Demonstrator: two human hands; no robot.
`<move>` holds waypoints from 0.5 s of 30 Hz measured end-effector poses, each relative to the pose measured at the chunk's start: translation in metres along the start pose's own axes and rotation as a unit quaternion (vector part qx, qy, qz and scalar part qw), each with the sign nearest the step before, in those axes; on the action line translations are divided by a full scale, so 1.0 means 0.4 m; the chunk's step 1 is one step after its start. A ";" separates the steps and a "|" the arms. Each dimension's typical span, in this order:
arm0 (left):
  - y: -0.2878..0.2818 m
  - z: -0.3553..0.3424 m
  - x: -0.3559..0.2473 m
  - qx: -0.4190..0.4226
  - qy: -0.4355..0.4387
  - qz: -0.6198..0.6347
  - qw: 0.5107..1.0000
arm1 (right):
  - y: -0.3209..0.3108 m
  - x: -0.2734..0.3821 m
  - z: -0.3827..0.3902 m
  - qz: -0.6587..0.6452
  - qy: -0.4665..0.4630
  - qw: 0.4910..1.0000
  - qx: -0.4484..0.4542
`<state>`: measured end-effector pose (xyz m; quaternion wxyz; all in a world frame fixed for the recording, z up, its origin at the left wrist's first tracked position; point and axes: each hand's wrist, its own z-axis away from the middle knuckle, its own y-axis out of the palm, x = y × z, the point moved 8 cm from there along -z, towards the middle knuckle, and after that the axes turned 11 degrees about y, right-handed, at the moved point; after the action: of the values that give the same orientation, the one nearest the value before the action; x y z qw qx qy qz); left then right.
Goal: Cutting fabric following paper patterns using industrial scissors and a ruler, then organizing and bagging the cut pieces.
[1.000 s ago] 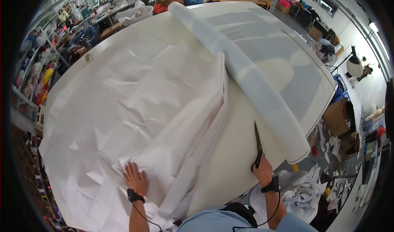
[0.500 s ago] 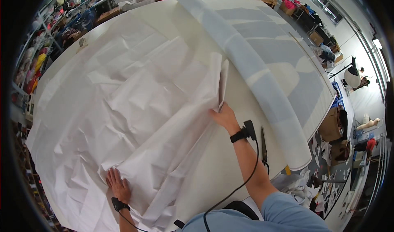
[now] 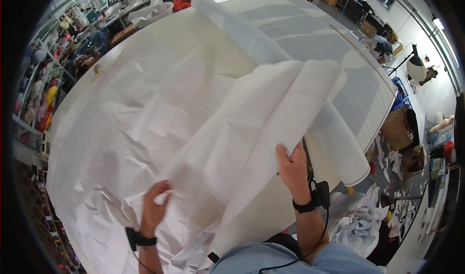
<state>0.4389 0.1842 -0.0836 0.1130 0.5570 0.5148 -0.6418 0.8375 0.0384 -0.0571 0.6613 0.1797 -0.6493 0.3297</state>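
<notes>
A big creased sheet of white paper (image 3: 160, 124) spreads over the left part of the table (image 3: 227, 46). My right hand (image 3: 293, 170) grips its right edge, thumb on top and fingers hidden beneath. That edge is lifted and turned over in a broad flap (image 3: 298, 99) with faint lines on it, covering part of the pale blue roll (image 3: 339, 138). Over the crumpled near part of the sheet, my left hand (image 3: 155, 206) has its fingers bent and apart, with nothing in them. Next to my right hand, dark scissors (image 3: 308, 162) show only in part.
Pale blue sheeting with light shapes (image 3: 356, 109) lies beyond the roll. Below the table's right edge are crumpled paper scraps (image 3: 358, 225) on the floor. A cardboard box (image 3: 397, 128) stands at right, and crowded shelves (image 3: 48, 94) line the left. A black cable runs from my right wrist.
My right hand has moved right and nearer, pulling the paper's edge over the roll and partly over the scissors. The left hand has lifted from lying flat on the paper and shifted slightly right.
</notes>
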 end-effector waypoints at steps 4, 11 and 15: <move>0.293 -0.106 -0.264 0.274 0.118 0.272 0.915 | 0.105 0.212 0.061 0.107 -0.031 0.993 0.039; 0.275 -0.129 -0.089 0.172 -0.174 0.510 0.824 | 0.196 0.248 0.151 -0.062 -0.197 0.945 0.254; 0.171 -0.150 -0.080 0.094 -0.202 0.468 0.855 | -0.092 -0.115 0.094 0.080 -0.028 0.996 0.007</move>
<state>0.5353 0.1872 -0.0846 0.4486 0.5982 0.0966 -0.6569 0.8372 -0.0223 -0.0916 0.6132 0.1408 -0.6777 0.3806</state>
